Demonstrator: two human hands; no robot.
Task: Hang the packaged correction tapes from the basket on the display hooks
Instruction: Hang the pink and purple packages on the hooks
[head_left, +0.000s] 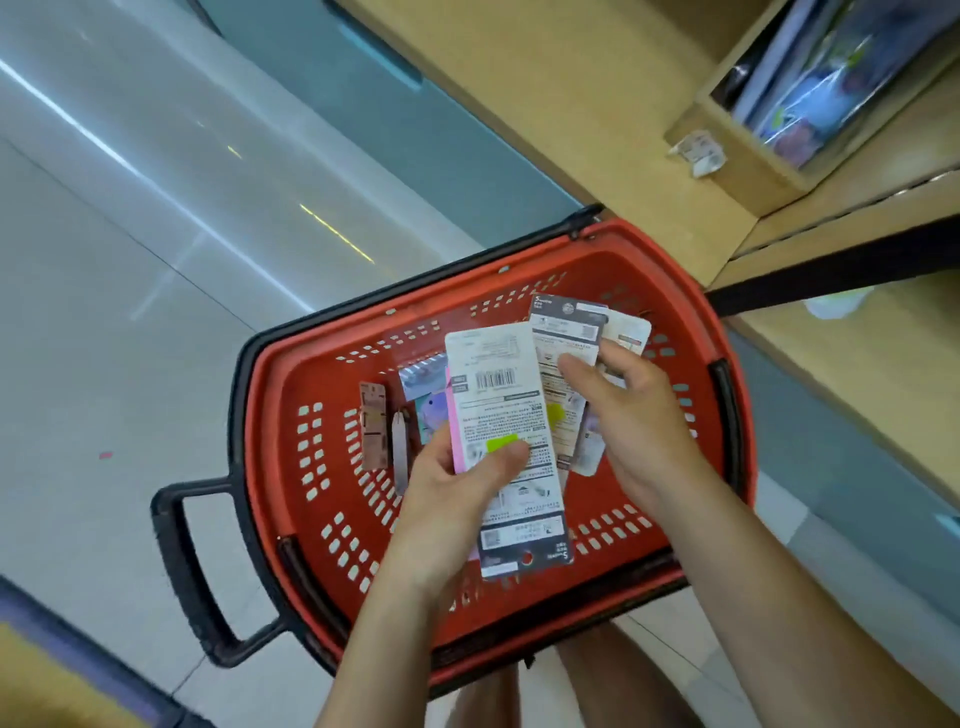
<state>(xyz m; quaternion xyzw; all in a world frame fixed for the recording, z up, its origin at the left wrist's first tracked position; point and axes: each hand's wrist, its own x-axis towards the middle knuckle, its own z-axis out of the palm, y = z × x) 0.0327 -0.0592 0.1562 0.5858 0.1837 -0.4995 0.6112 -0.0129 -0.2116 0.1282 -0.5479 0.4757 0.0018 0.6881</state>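
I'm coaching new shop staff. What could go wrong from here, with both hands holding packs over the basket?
1. The right hand holds several fanned packs; one could slip out and drop into the red basket.
2. The left hand pinches a barcode-side-up pack, so it might get hung backwards.

Bright, even indoor light falls from overhead. Long white streaks of glare cross the glossy floor. Shadows are soft and faint. The shelf and its goods are smeared by blur. The basket is sharper, though small print on the correction tape packs is soft. Straight lines bow near the edges.
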